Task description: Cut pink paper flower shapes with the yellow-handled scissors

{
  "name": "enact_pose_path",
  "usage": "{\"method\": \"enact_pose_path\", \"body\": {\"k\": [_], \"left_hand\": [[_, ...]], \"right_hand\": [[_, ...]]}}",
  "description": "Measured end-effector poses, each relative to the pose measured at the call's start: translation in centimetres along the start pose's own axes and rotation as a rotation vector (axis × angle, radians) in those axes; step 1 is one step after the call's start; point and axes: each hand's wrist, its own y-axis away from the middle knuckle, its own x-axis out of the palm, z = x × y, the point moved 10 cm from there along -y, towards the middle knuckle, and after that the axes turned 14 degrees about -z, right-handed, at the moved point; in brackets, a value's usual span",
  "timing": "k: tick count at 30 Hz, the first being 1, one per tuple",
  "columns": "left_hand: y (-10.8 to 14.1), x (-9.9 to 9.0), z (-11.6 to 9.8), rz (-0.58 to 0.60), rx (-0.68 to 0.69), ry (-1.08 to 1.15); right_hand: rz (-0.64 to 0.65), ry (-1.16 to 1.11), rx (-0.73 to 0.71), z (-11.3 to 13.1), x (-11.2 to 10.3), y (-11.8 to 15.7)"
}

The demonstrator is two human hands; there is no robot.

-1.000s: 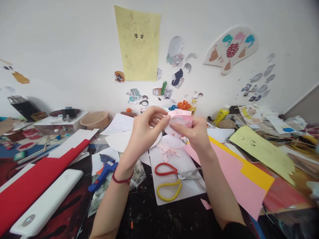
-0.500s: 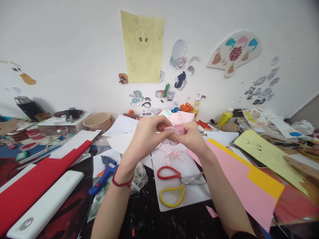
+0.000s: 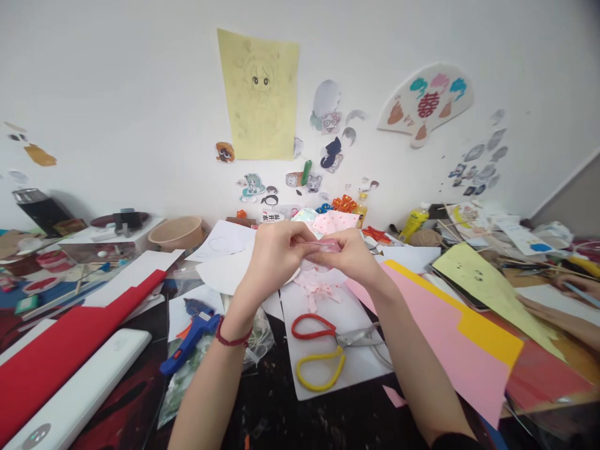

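My left hand (image 3: 276, 253) and my right hand (image 3: 354, 256) meet above the middle of the desk, fingers pinched on a small, thin pink piece (image 3: 332, 245). Fingers cover much of it, and I cannot tell whether it is cloth or paper. Just below them, a pale pink dotted scrap (image 3: 319, 289) with ragged edges lies on a white sheet (image 3: 307, 375). Scissors (image 3: 340, 340) with one red and one yellow handle rest on that sheet, their blade tips partly behind my right forearm. A pink offcut (image 3: 394, 396) lies near the sheet's front corner.
A blue glue gun (image 3: 192, 337) lies left of my left forearm, beside a plastic bag (image 3: 260, 340) of cord. Further left are a red strip (image 3: 89, 350) and a long white case (image 3: 89, 394). Pink card (image 3: 435, 331) spreads rightward. Another person's hand (image 3: 574, 287) holds a pen at far right.
The pink piece shows less between my fingertips, both hands still pinching it. The whole view has shifted slightly, and another person's hand with a pen has come into sight at right.
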Motion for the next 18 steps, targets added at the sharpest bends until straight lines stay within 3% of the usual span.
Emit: {"method": "enact_pose_path", "body": {"k": [7, 13, 18], "left_hand": [[-0.1, -0.4, 0.3, -0.064, -0.024, 0.046], [-0.3, -2.2, 1.2, -0.273, -0.132, 0.230], [-0.3, -2.4, 2.8, -0.373, -0.226, 0.382]], "right_hand": [[-0.020, -0.054, 0.012, -0.1, -0.3, -0.2], [-0.107, -0.197, 0.002, 0.1, -1.0, -0.7], [-0.203, -0.329, 0.017, -0.3, -1.6, -1.0]]}}
